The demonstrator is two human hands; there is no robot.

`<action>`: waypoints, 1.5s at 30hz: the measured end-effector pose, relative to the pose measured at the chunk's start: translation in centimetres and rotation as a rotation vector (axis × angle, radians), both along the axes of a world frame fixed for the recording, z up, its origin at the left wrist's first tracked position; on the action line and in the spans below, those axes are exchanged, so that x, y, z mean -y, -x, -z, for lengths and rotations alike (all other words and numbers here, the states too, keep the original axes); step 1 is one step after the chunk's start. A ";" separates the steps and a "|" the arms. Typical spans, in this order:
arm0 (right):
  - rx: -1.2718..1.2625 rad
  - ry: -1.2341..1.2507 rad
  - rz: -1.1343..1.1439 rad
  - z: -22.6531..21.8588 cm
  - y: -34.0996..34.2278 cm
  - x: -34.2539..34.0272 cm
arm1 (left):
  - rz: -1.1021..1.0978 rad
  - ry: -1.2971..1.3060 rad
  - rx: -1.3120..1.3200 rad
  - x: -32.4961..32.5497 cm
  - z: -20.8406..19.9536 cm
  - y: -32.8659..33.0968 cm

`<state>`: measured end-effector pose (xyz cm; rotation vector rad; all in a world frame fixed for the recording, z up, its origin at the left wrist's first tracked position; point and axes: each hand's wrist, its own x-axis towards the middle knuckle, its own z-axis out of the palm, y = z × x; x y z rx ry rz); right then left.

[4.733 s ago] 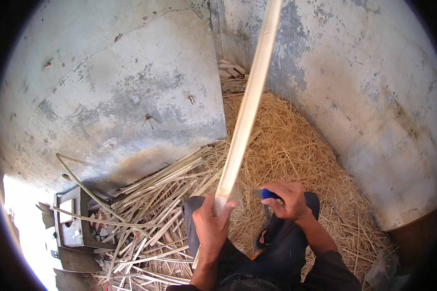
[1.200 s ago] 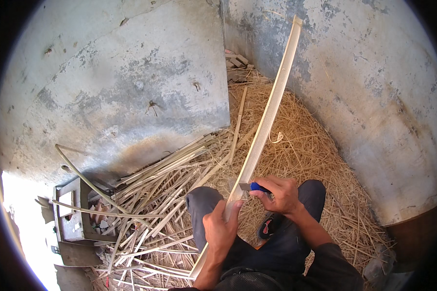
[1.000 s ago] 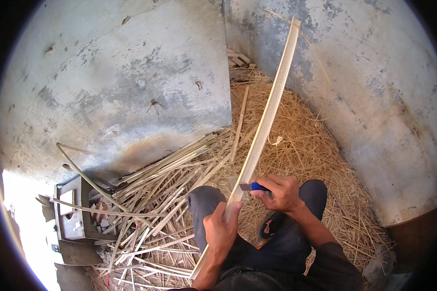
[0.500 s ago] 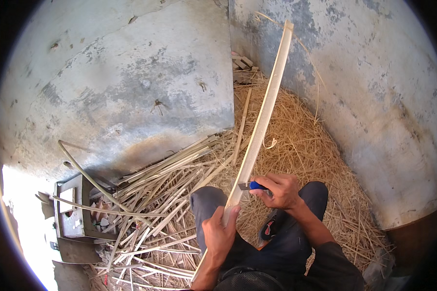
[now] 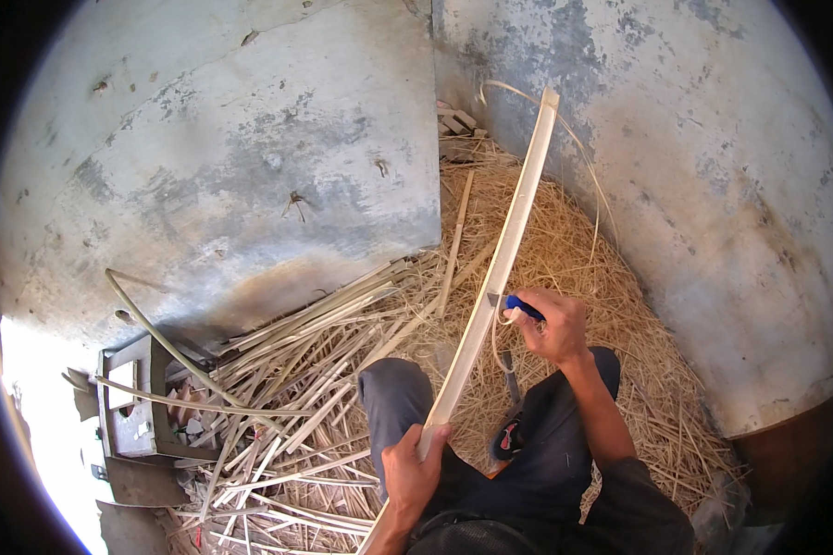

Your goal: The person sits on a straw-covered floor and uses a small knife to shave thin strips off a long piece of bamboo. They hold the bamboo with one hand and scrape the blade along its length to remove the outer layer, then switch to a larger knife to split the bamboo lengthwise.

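A long split bamboo strip (image 5: 516,222) slants up from my lap toward the far wall, its pale hollow side facing up. My left hand (image 5: 412,474) is wrapped round its near part. In my right hand (image 5: 557,328) is a knife with a blue handle (image 5: 525,306). Its short blade rests across the strip around mid-length. A thin curled shaving (image 5: 498,344) hangs beside the blade, and another long thin sliver (image 5: 578,143) loops off the far end. My left fingers partly hide the strip where they grip it.
A heap of fine shavings (image 5: 574,250) covers the floor ahead and to the right. Many split strips (image 5: 315,370) lie piled at left beside a grey box-like metal case (image 5: 134,407). Peeling walls (image 5: 250,166) meet at a corner ahead. My bent knees (image 5: 393,398) flank the strip.
My right hand has slid the knife up along the strip, away from my left hand. The strip's far end has dipped lower in view, and a curled shaving now hangs by the blade.
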<state>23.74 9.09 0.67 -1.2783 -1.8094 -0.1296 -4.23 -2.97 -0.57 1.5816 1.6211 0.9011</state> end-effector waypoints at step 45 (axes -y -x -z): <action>0.158 1.304 0.670 20.2 -30.9 -1.4 | -0.094 0.078 0.032 0.8 3.4 8.0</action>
